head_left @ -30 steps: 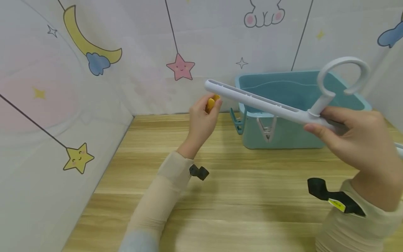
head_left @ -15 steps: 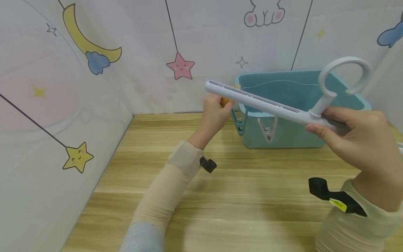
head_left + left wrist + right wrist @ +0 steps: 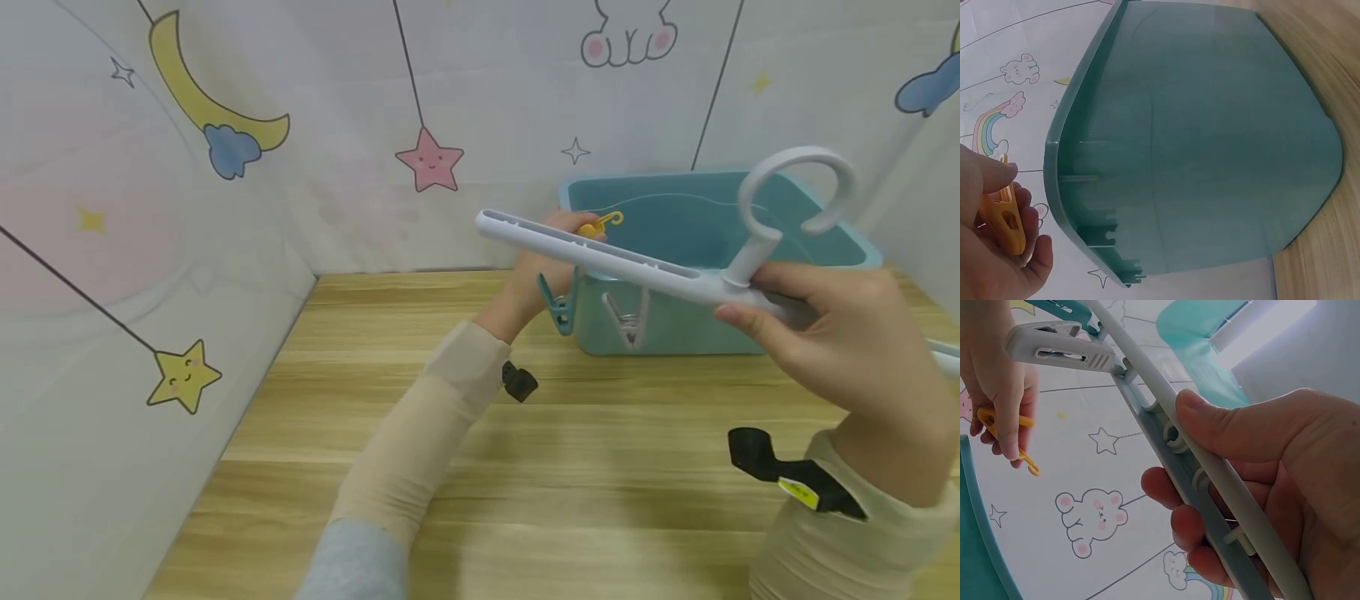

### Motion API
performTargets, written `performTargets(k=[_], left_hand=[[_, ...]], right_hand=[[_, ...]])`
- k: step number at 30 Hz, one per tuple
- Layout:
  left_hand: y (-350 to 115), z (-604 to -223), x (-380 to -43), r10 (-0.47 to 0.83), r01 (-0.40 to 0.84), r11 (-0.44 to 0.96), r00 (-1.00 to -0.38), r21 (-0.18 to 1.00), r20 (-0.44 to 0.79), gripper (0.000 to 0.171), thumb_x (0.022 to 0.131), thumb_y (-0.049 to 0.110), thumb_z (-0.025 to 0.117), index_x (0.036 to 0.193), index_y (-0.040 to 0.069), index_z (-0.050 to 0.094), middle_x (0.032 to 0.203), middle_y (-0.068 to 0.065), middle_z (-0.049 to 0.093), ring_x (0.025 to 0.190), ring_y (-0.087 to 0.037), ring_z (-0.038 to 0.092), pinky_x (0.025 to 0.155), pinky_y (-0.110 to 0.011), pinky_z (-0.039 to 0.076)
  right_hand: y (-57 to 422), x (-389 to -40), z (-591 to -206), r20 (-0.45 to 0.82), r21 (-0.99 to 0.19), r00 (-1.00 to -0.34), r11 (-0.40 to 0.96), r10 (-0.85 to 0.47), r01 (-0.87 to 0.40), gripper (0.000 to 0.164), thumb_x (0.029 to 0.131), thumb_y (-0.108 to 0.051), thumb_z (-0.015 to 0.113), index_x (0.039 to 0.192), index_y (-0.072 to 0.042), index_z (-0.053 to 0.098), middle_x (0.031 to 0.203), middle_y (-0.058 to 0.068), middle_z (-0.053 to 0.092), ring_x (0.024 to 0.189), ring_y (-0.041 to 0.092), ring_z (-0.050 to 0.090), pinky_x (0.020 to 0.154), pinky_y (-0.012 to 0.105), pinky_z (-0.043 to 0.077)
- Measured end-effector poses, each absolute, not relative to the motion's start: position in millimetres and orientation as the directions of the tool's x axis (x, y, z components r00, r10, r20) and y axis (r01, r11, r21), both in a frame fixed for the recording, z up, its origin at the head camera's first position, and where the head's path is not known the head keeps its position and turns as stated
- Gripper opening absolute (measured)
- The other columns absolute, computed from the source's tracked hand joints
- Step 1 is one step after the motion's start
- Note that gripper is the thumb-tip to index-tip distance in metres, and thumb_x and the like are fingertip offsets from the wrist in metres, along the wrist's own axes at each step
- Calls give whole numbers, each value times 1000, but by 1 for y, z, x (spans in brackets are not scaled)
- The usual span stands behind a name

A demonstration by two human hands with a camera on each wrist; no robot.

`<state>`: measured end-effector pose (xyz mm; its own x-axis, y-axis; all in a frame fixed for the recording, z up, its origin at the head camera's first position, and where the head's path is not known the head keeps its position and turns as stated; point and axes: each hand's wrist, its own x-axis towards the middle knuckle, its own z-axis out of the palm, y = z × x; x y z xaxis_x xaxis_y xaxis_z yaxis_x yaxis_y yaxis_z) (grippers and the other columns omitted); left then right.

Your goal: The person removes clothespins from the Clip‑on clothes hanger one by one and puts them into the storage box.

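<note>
Left hand (image 3: 1000, 381) pinching hooked yellow clip (image 3: 592, 229) between its fingers, just beyond the hanger (image 3: 600, 262), near tub (image 3: 682, 325) rim. Right hand (image 3: 862, 350) grips hanger; teal clip (image 3: 1063, 309), pale clip (image 3: 1054, 349) hung there. Likely step: adding yellow clip, not yet hung. Next calls for lining hook up with bar.

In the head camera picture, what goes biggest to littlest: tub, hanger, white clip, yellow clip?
1. Tub
2. Hanger, longer but thin
3. White clip and yellow clip: unsure, the left hand partly hides the yellow one.
</note>
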<state>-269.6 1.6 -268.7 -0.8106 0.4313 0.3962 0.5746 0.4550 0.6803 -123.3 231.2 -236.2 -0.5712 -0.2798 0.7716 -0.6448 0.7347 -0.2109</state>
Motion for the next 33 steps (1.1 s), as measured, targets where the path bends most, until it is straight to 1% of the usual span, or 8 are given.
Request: performTargets(k=[4, 11, 14, 15, 18, 21, 27, 33], left_hand=[[14, -258, -270, 439, 557, 554, -827, 619, 351, 38, 99, 23, 56, 132, 5, 56, 126, -9, 60, 114, -19, 54, 95, -23, 42], [36, -261, -278, 448, 561, 601, -826, 569, 342, 38, 99, 28, 56, 132, 10, 58, 108, -4, 66, 87, -12, 58, 68, -14, 41], [42, -263, -278, 451, 548, 669, -836, 501, 313, 38, 99, 34, 53, 133, 16, 57, 96, 2, 66, 81, -9, 56, 71, -18, 39], [44, -263, -277, 447, 533, 691, -846, 488, 291, 39, 100, 36, 52, 134, 18, 57, 97, 4, 66, 83, -7, 56, 77, -20, 39], [47, -263, -275, 435, 499, 736, -866, 457, 245, 38, 100, 39, 51, 133, 23, 57, 107, 9, 67, 94, -5, 57, 94, -28, 34], [48, -261, -273, 440, 484, 742, -873, 463, 208, 37, 100, 38, 52, 133, 24, 56, 121, 9, 64, 109, -6, 55, 103, -34, 28], [43, -264, -273, 481, 521, 722, -851, 456, 211, 37, 100, 36, 53, 133, 21, 56, 128, 7, 62, 118, -9, 54, 108, -36, 22], [37, -272, -276, 516, 586, 652, -808, 481, 286, 38, 99, 32, 54, 134, 15, 56, 116, 4, 66, 109, -9, 58, 106, -35, 24]], right_hand=[[230, -123, -237, 779, -208, -558, 723, -285, -659, 23, 78, -23, 81, 86, -3, 72, 61, -7, 54, 56, -7, 37, 52, 13, 31], [229, -123, -237, 773, -204, -559, 716, -301, -668, 25, 78, -25, 81, 86, -3, 71, 63, -6, 55, 57, -7, 38, 54, 12, 33], [229, -122, -236, 767, -211, -565, 712, -304, -670, 23, 76, -20, 83, 87, -3, 71, 63, -5, 55, 58, -6, 39, 55, 13, 33], [228, -122, -236, 763, -208, -569, 716, -307, -666, 23, 76, -19, 83, 87, -3, 71, 64, -6, 54, 58, -6, 39, 55, 13, 33], [228, -122, -236, 756, -204, -574, 721, -313, -662, 22, 75, -17, 83, 87, -3, 71, 64, -6, 54, 58, -6, 39, 54, 13, 33], [227, -121, -236, 752, -198, -578, 728, -318, -657, 22, 74, -14, 84, 88, -3, 71, 64, -6, 53, 58, -6, 38, 54, 13, 33], [228, -121, -234, 741, -195, -587, 733, -325, -652, 24, 69, -7, 85, 89, -3, 71, 64, -5, 55, 58, -6, 39, 55, 13, 34], [229, -121, -235, 740, -190, -583, 726, -336, -660, 23, 73, -12, 84, 90, -2, 71, 65, -4, 56, 56, -5, 40, 54, 12, 35]])
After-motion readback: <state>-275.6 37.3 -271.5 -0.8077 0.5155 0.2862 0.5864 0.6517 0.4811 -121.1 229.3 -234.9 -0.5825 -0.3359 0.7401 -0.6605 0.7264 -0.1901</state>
